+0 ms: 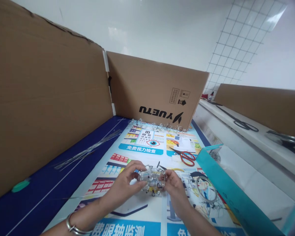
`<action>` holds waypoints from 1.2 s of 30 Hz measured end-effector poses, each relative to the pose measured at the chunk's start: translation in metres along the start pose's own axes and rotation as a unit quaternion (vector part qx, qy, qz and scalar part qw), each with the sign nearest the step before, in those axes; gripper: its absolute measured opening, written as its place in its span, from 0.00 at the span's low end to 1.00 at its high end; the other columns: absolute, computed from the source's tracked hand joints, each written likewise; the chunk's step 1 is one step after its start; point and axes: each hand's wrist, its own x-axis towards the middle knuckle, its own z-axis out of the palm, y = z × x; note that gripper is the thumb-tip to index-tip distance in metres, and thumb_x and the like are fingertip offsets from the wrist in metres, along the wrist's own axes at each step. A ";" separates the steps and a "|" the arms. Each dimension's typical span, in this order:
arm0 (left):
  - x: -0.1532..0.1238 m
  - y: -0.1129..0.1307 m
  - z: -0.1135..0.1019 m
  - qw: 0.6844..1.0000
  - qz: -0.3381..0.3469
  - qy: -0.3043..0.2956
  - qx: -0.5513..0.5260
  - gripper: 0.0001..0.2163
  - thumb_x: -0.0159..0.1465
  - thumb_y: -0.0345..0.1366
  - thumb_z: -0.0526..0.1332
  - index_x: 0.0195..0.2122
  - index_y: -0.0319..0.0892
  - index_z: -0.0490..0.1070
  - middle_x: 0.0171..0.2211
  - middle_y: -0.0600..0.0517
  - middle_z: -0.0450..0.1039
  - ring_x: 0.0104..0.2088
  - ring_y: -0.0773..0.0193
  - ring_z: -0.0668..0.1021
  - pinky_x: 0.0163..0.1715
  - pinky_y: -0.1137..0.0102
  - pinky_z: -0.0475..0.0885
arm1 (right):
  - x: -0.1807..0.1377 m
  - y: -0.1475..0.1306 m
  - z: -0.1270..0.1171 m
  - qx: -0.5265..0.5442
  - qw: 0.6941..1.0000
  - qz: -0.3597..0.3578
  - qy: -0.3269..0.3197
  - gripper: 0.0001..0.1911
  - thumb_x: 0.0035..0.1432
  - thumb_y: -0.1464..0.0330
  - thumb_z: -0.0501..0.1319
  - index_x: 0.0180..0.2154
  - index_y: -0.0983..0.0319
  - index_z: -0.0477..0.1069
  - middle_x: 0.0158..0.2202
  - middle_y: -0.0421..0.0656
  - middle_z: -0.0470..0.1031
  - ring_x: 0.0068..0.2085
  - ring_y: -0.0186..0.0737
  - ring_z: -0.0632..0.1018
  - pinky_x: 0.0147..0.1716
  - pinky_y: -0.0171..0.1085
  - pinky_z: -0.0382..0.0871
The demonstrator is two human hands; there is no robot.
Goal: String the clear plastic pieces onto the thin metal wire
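Note:
Both my hands meet over a printed poster (147, 149) laid on the table. Between them is a small clear beaded piece (151, 178) with dark and yellow bits, strung on thin wire. My left hand (124, 183) pinches its left end with curled fingers; a silver bangle (72, 226) sits on that wrist. My right hand (173, 185) grips the piece's right end, fingers closed round it. Thin wire ends stick up from the piece.
Red-handled scissors (186, 157) lie on the poster beyond my hands. Long thin wires (88, 150) lie on the blue cloth at left. Cardboard walls (46, 98) stand left and behind. A teal tray edge (226, 186), a wire coil (206, 193) and loose clear beads (159, 126) are nearby.

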 end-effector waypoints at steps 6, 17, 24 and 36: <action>-0.003 0.021 0.000 0.997 0.019 -0.004 0.078 0.14 0.51 0.24 0.63 0.38 0.46 0.70 0.42 0.48 0.63 0.43 0.57 0.68 0.37 0.69 0.68 | -0.003 0.002 -0.002 -0.064 0.998 -0.027 0.013 0.23 0.45 0.68 0.64 0.45 0.57 0.63 0.41 0.42 0.68 0.35 0.39 0.72 0.33 0.37 0.67; -0.004 0.022 -0.003 0.996 0.036 -0.036 0.078 0.14 0.55 0.25 0.60 0.41 0.47 0.65 0.45 0.49 0.58 0.47 0.59 0.66 0.39 0.69 0.68 | -0.001 0.004 -0.007 -0.183 0.980 -0.077 -0.015 0.26 0.47 0.64 0.65 0.48 0.57 0.63 0.46 0.45 0.66 0.37 0.40 0.71 0.37 0.39 0.66; -0.004 0.017 -0.004 0.996 0.031 -0.055 0.062 0.14 0.55 0.25 0.61 0.41 0.47 0.65 0.45 0.49 0.58 0.46 0.60 0.66 0.39 0.69 0.68 | -0.001 0.005 -0.006 -0.139 0.989 -0.048 -0.034 0.20 0.45 0.64 0.67 0.41 0.58 0.67 0.43 0.43 0.68 0.35 0.37 0.70 0.33 0.35 0.65; -0.009 0.023 -0.008 0.971 0.123 -0.123 0.165 0.13 0.56 0.26 0.60 0.41 0.47 0.64 0.46 0.49 0.58 0.47 0.59 0.66 0.46 0.64 0.64 | 0.003 -0.018 -0.011 0.132 0.976 0.092 -0.144 0.09 0.50 0.68 0.60 0.32 0.66 0.75 0.44 0.49 0.72 0.44 0.46 0.72 0.43 0.42 0.62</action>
